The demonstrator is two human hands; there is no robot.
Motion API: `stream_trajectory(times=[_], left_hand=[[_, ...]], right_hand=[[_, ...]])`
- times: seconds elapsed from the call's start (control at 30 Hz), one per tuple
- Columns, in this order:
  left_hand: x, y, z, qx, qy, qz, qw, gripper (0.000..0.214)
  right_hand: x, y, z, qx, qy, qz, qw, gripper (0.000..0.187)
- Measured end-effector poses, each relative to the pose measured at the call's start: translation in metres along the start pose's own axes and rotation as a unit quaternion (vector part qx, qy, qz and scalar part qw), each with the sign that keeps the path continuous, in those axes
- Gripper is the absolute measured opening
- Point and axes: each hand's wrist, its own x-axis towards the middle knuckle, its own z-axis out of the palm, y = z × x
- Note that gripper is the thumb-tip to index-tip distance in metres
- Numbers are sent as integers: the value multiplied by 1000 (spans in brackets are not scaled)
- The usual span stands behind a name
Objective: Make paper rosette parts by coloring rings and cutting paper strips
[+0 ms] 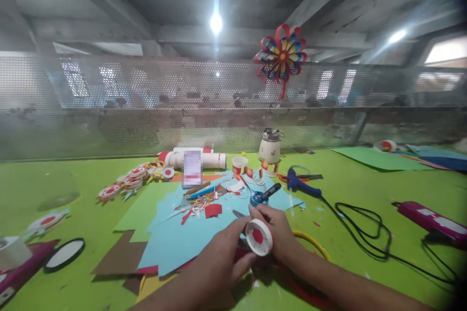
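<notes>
A short white paper cup piece with a red round centre faces me, held between both hands near the table's front. My left hand is closed on its left side, thumb below the rim. My right hand curls around its right side and top, the fingers partly hidden. A grey pointed blade sticks out beyond the fingers; I cannot tell which hand holds it, if either. Beneath and ahead lie light blue paper sheets, with paper scraps, a red paper piece and a black marker on a blue roll.
A blue glue gun trails a black cord to a magenta power strip at right. A bottle, paper cups and white rolls stand behind. Finished red-and-white pieces lie left, near a round mirror-like disc.
</notes>
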Motion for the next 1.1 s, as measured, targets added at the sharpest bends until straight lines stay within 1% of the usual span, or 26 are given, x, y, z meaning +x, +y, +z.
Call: stream_trajectory(times=[0.07, 0.17, 0.23, 0.37, 0.43, 0.5, 0.57, 0.6, 0.7, 0.77, 0.87, 0.9, 1.0, 1.1], left_hand=[[0, 5, 0, -20, 8, -9, 1000, 50], [1, 8, -3, -36, 23, -15, 999, 47], [2, 6, -3, -50, 29, -40, 998, 48], [7, -5, 2, -101, 23, -92, 990, 59], [10, -10, 5, -155, 27, -125, 980, 61], [14, -12, 8, -223, 17, -158, 962, 64], [16, -12, 11, -263, 15, -172, 949, 65], [16, -11, 12, -272, 17, -169, 947, 64], [17, -11, 14, -281, 20, -151, 948, 56], [18, -12, 14, -292, 20, -155, 944, 52], [17, -16, 9, -309, 13, -166, 936, 51], [17, -17, 7, -309, 9, -158, 938, 51], [15, -18, 2, -265, -5, -126, 956, 49], [13, -15, 1, -176, -10, -122, 977, 51]], right_hand=[[-1, 4, 6, 13, -8, 12, 1000, 42], [-2, 5, 7, 28, -16, 24, 999, 37], [-2, 6, 6, 35, -15, 33, 999, 31], [-2, 8, 6, 48, -23, 49, 997, 16], [-3, 9, 7, 61, -39, 59, 996, 15], [-5, 9, 9, 81, -65, 75, 992, 17], [-6, 9, 11, 100, -89, 90, 987, 18], [-7, 8, 12, 107, -96, 95, 985, 18], [-7, 8, 13, 119, -102, 97, 983, 17], [-7, 10, 13, 126, -103, 96, 982, 17], [-6, 12, 12, 135, -104, 95, 981, 19], [-6, 13, 11, 136, -105, 94, 981, 19], [-5, 15, 10, 136, -108, 87, 981, 21], [-5, 16, 8, 127, -108, 76, 983, 22]])
